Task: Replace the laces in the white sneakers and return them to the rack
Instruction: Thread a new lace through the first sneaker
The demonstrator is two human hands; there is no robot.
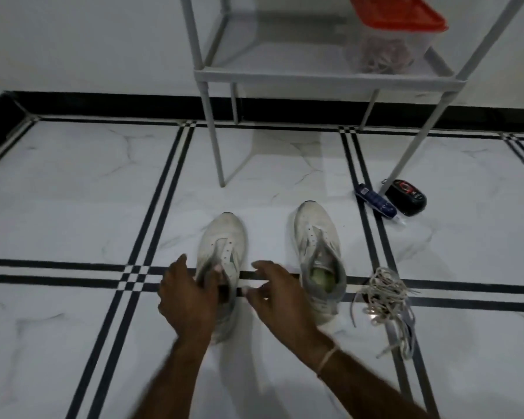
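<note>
Here the left hand [191, 294] curls its fingers over the collar of the left sneaker [224, 237], gripping it. The right hand [276, 294] hovers just beside, fingers loosely spread, empty. The laces [384, 294] lie tangled beyond those fingers, past the right sneaker [318, 243]; a hasty pull could knot them tighter.

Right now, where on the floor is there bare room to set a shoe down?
Bare floor lies left of the left sneaker and ahead of both toes up to the rack legs. The right hand hangs over the gap between the sneakers. Crowded: right of the right sneaker, with the lace pile, blue item and black case.
</note>
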